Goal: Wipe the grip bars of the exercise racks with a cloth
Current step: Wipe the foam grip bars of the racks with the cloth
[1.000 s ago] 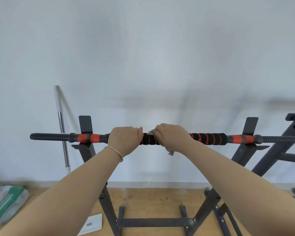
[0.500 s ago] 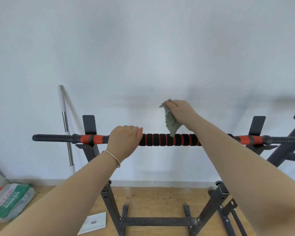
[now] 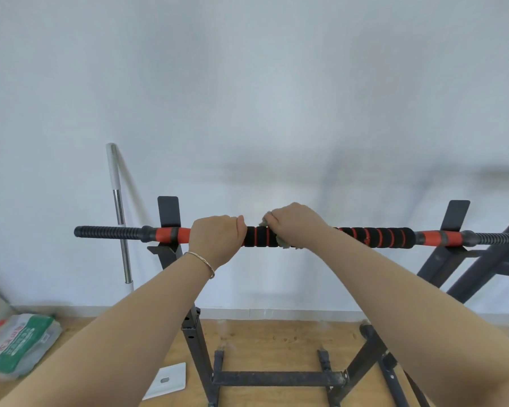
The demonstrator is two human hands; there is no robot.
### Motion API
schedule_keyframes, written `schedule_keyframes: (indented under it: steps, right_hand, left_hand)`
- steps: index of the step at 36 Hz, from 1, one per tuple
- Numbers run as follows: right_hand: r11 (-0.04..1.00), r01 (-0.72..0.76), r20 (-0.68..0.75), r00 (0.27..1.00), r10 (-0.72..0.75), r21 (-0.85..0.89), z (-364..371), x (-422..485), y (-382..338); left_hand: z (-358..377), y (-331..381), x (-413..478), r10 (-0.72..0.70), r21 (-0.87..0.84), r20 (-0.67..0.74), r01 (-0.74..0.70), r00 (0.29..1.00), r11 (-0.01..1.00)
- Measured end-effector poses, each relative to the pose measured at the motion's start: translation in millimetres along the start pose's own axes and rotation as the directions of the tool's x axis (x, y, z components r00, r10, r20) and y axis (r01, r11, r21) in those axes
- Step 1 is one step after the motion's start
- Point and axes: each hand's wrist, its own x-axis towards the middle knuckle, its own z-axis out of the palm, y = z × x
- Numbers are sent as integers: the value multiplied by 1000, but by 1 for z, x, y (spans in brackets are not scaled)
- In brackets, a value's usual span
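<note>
A black and red grip bar point(image 3: 376, 237) lies across the two uprights of a dark metal rack point(image 3: 168, 212). My left hand point(image 3: 216, 240) grips the bar left of its middle. My right hand point(image 3: 294, 223) is wrapped over the bar just to the right, holding a grey-green cloth point(image 3: 284, 243) against the foam grip. Only small bits of the cloth show above and below my fingers.
A white and chrome pole point(image 3: 118, 212) leans on the wall at the left. A green and white bag point(image 3: 18, 345) and a white plate point(image 3: 166, 378) lie on the wooden floor. Another dark rack frame point(image 3: 482, 259) stands at the right.
Half a second ago my right hand held the cloth lifted above the bar. It has come back down and now clasps the cloth on the bar beside my left hand.
</note>
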Motion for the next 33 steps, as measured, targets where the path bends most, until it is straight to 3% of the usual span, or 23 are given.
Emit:
schedule_keyframes:
  steps: [3,6,9,13,17,21,23,25,28,30,33]
  right_hand:
    - [914,-225,233,961,151,337,-17,12,5]
    - [878,-280,319,935,157,388,-27,19,8]
    - [871,-257,167,965,204,418,-41,23,3]
    - [715,-250,-15,940,341,653,-58,25,-5]
    - [540,-184,-95,890,447,821,-70,16,-17]
    - [519,-139,-171,846,504,843,-74,14,-35]
    - [456,-119,-147,849,508,882,-69,17,-49]
    - [372,-76,-136,847,513,925,-64,18,-65]
    - [217,2,-117,848,517,976,-56,20,-88]
    - [105,29,-81,845,529,994,-52,22,-106]
    - [-93,116,-44,824,564,989,-49,30,-127]
  left_hand:
    - [0,-1,-1,11,-16,-15,-12,1000,1000]
    - [-1,-3,-2,46,-14,3,-46,999,999]
    - [-5,-8,0,77,-31,35,-76,996,997]
    - [-15,-25,1,45,-39,54,-43,998,998]
    - [-22,-49,1,30,-23,18,-29,999,999]
    - [-19,-72,-1,-71,-275,-24,62,997,959]
    - [-27,-78,-9,-195,-584,18,169,981,794]
    - [-37,-79,-19,-273,-817,135,263,952,514]
    - [-39,-83,-28,-257,-929,210,275,943,247]
    - [-37,-89,-36,-214,-942,220,264,952,207]
    - [-29,-99,-46,-168,-943,200,236,965,235]
